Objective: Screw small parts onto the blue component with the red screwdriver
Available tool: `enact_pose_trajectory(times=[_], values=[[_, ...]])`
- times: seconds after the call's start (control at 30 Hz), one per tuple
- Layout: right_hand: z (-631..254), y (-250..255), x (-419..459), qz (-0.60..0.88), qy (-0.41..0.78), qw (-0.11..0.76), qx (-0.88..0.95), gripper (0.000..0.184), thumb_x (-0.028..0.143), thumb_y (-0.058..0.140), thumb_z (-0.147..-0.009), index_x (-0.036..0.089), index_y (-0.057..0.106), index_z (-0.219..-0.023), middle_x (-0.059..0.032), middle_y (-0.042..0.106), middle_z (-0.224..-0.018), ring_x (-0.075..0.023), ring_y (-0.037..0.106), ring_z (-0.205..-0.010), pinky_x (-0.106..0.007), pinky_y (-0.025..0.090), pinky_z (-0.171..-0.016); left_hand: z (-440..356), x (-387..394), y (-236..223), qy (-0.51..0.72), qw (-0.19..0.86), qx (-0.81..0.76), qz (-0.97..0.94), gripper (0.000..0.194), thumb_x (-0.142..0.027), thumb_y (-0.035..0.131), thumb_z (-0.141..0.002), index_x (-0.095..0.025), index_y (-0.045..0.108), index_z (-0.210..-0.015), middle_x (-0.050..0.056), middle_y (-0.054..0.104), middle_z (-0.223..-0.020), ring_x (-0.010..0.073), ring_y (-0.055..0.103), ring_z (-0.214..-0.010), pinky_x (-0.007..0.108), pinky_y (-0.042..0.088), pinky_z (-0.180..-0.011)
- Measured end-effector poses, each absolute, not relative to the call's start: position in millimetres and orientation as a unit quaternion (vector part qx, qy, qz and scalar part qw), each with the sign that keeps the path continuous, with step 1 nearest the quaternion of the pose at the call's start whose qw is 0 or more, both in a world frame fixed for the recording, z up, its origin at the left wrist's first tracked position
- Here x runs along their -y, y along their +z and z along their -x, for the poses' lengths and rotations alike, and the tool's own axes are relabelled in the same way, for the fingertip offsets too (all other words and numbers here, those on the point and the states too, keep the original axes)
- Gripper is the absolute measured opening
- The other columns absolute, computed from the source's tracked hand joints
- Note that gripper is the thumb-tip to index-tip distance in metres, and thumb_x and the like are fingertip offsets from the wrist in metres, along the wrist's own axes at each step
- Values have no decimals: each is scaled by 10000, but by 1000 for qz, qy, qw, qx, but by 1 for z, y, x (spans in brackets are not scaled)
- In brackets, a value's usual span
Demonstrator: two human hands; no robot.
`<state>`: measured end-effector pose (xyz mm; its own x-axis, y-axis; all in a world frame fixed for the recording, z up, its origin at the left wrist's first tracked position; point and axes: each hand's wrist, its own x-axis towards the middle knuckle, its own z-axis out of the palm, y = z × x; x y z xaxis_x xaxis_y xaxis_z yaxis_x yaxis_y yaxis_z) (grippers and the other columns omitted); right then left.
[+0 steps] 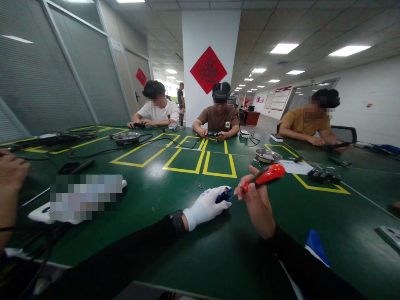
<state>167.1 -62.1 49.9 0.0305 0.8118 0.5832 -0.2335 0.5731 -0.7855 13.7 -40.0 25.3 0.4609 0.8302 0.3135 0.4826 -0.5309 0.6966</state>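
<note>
My left hand, in a white glove with blue fingertips, is closed around a small dark part with a round metallic end. Much of that part is hidden by the fingers. My bare right hand grips a screwdriver by its red and black handle, tilted with the handle up to the right. Its thin shaft points down-left at the dark part; whether the tip touches it I cannot tell. Just beyond my left hand lies a small pile of screws on the green table.
A metal bowl and several black parts lie to the right; another bowl is farther left. A long white object and cables sit left, near another person's hand. Blue-and-white fabric lies by my right forearm. Three people sit opposite.
</note>
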Motion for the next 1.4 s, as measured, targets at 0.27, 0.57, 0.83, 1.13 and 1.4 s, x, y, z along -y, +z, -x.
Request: enact_pose_trajectory(times=[0.27, 0.57, 0.83, 1.13, 1.4], values=[[-170, 52, 69, 302, 323, 656, 611, 259, 301, 516, -894, 253, 459, -1142, -36, 614, -935, -184, 624, -808, -399, 486, -834, -14, 39, 24, 329, 272, -395, -813, 327, -327, 555, -828, -189, 602, -1121, 30, 687, -923, 193, 617, -786, 297, 471, -767], [-169, 47, 63, 259, 341, 687, 587, 234, 291, 438, -920, 265, 450, -1153, 8, 558, -865, -126, 568, -641, -311, 497, -646, -12, 40, 25, 323, 268, -410, -810, 375, -342, 562, -818, -188, 588, -1159, 40, 684, -964, 212, 615, -857, 321, 474, -823], [-174, 54, 65, 293, 318, 654, 621, 166, 271, 540, -891, 219, 513, -1047, -77, 644, -1080, -172, 648, -816, -393, 487, -851, -14, 37, 23, 333, 272, -393, -813, 369, -331, 557, -819, -190, 598, -1158, 53, 681, -1033, 230, 612, -932, 329, 463, -873], [-171, 40, 60, 236, 334, 672, 617, 276, 306, 484, -906, 257, 420, -1170, 23, 551, -825, -135, 579, -650, -347, 488, -710, -12, 37, 21, 327, 274, -397, -813, 369, -346, 552, -831, -196, 578, -1167, 34, 680, -986, 200, 617, -839, 303, 469, -804], [-172, 44, 63, 252, 321, 656, 635, 215, 260, 558, -877, 244, 473, -1074, -85, 564, -1199, -172, 642, -829, -400, 508, -797, -15, 38, 25, 329, 288, -387, -812, 297, -301, 540, -834, -186, 601, -1101, 27, 679, -940, 189, 614, -809, 280, 465, -752]])
